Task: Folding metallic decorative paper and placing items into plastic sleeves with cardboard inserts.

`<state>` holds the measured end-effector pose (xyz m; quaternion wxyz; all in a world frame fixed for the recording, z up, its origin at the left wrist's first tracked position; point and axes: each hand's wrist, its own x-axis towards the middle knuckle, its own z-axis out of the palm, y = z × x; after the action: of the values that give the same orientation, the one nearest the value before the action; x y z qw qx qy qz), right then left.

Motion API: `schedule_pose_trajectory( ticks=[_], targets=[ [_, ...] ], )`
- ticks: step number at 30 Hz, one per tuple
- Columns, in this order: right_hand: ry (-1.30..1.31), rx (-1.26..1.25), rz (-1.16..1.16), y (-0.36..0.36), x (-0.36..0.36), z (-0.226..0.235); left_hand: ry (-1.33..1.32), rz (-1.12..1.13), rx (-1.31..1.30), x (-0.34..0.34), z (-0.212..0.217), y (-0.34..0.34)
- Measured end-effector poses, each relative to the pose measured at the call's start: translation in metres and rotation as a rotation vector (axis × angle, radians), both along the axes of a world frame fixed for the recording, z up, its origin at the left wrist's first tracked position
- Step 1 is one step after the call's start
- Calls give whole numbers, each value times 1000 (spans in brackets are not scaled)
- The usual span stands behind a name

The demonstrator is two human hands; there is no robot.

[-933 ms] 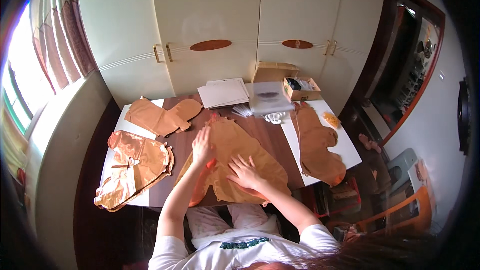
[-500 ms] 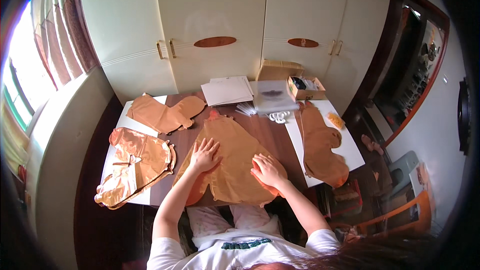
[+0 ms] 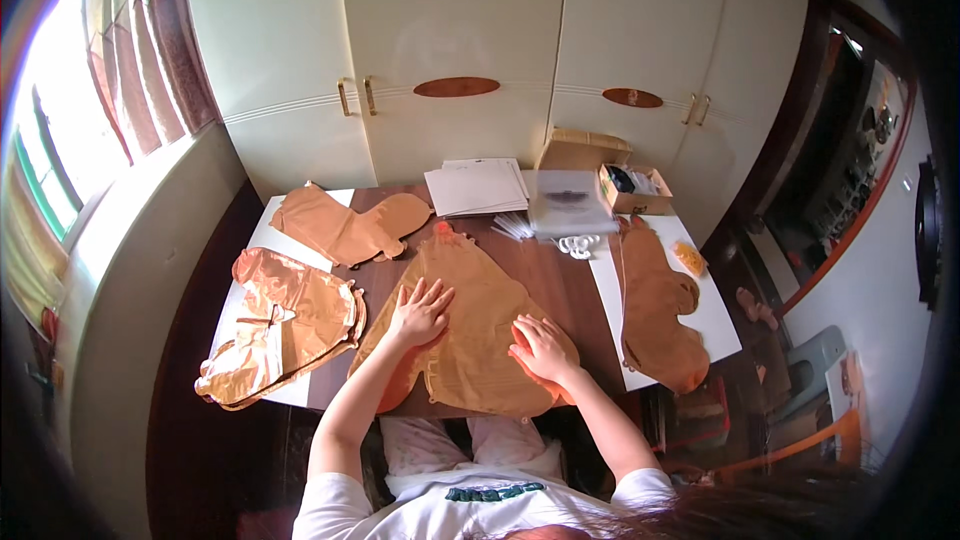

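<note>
A flat, deflated orange-gold foil balloon lies in front of me on the brown table, its narrow reddish tip pointing away. My left hand rests palm down on its left part, fingers spread and stretched out. On the right part lies my right hand, also open, with bright orange showing beside the palm. A shiny stack of crumpled foil balloons sits to the left. Behind that stack is another flat foil balloon, with one more flat foil balloon at the right side.
White sheets, clear plastic bags, thin white strips and coiled white ribbon lie along the back. An open small box stands back right, near a yellow bundle. Pale cupboards rise behind the table.
The view has swung slightly left, so the whole scene sits farther right. Both hands stay flat on the balloon in nearly the same spots.
</note>
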<state>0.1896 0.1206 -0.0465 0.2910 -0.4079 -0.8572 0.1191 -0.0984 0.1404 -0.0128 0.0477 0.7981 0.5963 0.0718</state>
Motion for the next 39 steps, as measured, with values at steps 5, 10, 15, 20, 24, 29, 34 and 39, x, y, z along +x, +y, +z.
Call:
schedule_pose_trajectory(
  ticks=[5, 10, 15, 20, 24, 29, 34, 39],
  targets=[
    [43, -15, 13, 1, 3, -2, -2, -11, -15, 5, 7, -1],
    [131, -38, 102, 4, -3, 50, 12, -4, -4, 6, 12, -2],
    [537, -157, 497, -47, -30, 221, 54, -3, 17, 5, 15, -5],
    [898, -66, 1361, -91, -39, 310, 61, -16, 88, 14, 6, -1],
    [1465, -95, 1035, -176, -31, 309, 5, 23, 73, 13, 3, -8],
    [844, 28, 2185, -93, -8, 283, -88, 26, 102, 1, 14, 0],
    [365, -583, 1886, 17, -130, 255, -196, 241, 208, -65, 17, 17],
    [323, -503, 524, 127, -268, 118, -324, 495, 449, -147, -14, 47]
  ],
)
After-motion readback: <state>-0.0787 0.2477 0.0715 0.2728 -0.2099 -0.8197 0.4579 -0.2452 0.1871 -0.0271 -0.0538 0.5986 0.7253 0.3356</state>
